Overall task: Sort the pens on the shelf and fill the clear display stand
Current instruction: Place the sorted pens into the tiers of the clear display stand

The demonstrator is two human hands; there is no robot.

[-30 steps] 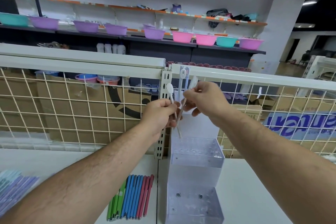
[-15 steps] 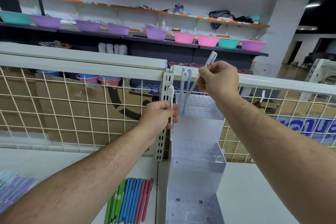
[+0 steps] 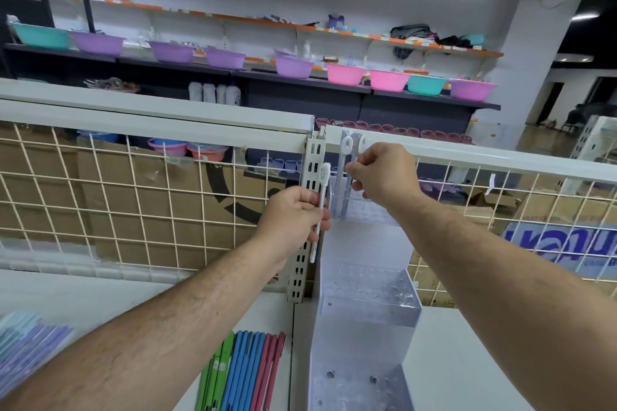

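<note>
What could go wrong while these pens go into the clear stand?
The right hand pinches a pale pen beside a standing pen in the top tier; a nudge could tip that neighbour. The clear display stand looks tall and narrow, so pressing up there might rock it. The white pen in the left hand could slip.

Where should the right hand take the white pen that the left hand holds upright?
Probably the bare upper barrel just under the cap, from the right, once the right hand releases its pale pen. The white pen stands upright; the left hand wraps its middle, and the slotted post crowds its left.
</note>
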